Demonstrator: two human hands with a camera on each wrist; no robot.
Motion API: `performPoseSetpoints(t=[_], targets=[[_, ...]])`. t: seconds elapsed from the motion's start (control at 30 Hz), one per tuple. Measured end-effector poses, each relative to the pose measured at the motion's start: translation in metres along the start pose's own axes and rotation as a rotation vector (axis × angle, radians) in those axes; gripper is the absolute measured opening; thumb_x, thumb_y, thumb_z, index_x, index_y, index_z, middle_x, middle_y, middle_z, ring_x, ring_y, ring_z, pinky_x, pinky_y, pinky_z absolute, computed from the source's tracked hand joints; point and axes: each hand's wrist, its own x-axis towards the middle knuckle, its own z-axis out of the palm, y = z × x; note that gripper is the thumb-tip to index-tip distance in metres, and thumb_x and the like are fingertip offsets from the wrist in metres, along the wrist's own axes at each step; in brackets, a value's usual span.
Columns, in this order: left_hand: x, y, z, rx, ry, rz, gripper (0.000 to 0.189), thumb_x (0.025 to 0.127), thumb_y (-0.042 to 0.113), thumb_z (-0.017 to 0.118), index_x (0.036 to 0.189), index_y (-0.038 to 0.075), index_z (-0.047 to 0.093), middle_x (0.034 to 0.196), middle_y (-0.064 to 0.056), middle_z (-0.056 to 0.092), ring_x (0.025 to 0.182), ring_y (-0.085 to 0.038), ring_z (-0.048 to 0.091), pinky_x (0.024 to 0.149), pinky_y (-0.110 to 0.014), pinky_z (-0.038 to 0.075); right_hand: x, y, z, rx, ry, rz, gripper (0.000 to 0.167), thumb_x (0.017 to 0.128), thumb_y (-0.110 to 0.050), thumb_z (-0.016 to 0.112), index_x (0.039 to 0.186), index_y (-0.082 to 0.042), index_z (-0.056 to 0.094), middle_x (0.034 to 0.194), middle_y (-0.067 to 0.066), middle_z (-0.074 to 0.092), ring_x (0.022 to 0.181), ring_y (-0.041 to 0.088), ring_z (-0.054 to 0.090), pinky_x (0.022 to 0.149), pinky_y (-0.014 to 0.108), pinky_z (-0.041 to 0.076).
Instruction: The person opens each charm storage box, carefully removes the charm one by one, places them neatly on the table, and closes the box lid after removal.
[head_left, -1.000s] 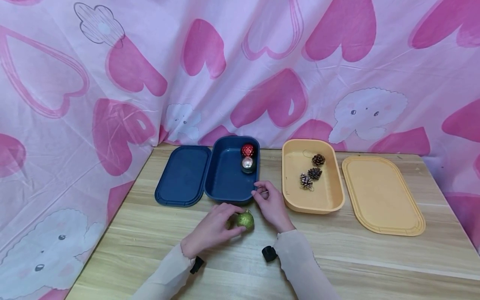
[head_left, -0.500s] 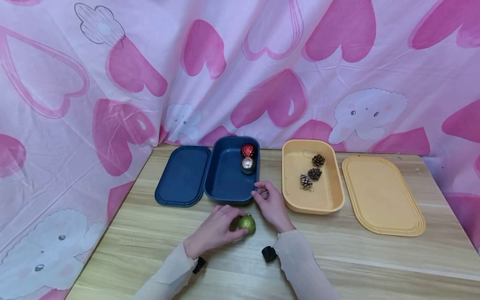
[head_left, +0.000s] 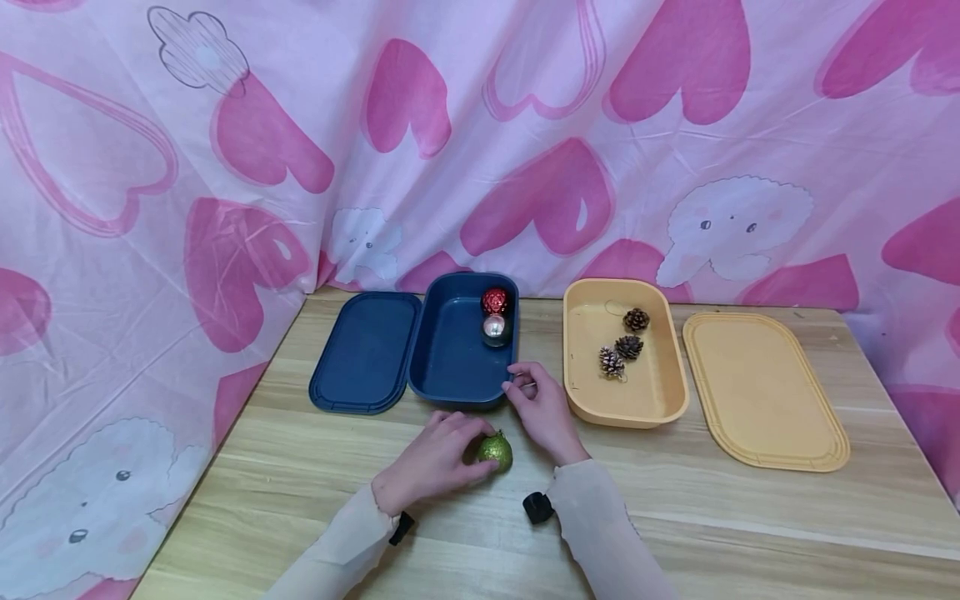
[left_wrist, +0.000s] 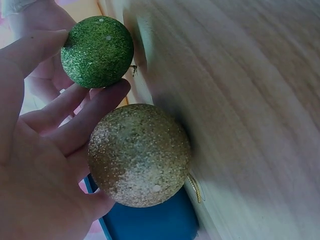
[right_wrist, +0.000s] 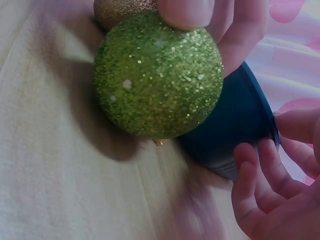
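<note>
My left hand point(head_left: 435, 460) pinches a green glitter Christmas ball point(head_left: 496, 450) between thumb and forefinger, just in front of the blue box point(head_left: 453, 393). Beneath that palm, hidden from the head view, is a gold glitter ball point(left_wrist: 140, 155) with a gold loop; the left wrist view has it by the other fingers, and whether they grip it I cannot tell. My right hand point(head_left: 546, 412) holds the box's near right corner by the rim, thumb and fingers on either side of the wall. Inside the box lie a red ball point(head_left: 494, 302) and a silver ball point(head_left: 495, 330).
A blue lid point(head_left: 367, 352) lies left of the blue box. To the right stands a yellow box point(head_left: 660, 408) with several pine cones point(head_left: 629, 347) in it, and beyond it a yellow lid point(head_left: 765, 390). A pink patterned cloth point(head_left: 465, 200) hangs behind the wooden table point(head_left: 712, 533).
My left hand has shifted slightly right and towards me, and the green ball has moved with it. The right hand stays at the box corner.
</note>
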Motion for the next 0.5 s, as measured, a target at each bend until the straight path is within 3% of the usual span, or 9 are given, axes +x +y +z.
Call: performPoseSetpoints(t=[0.5], targets=[[0.0015,-0.0001,0.0018,0.015,0.0,0.006,0.035,0.086,0.044,0.069,0.111,0.02,0.064,0.109,0.005,0.069,0.104,-0.013,0.06,0.094,-0.039,0.04,0.001,0.0002,0.0,0.004,0.0,0.015,0.026,0.092,-0.015,0.065,0.116,-0.006,0.062,0.094,0.009,0.064,0.077,0.015,0.06,0.071,0.025,0.049]])
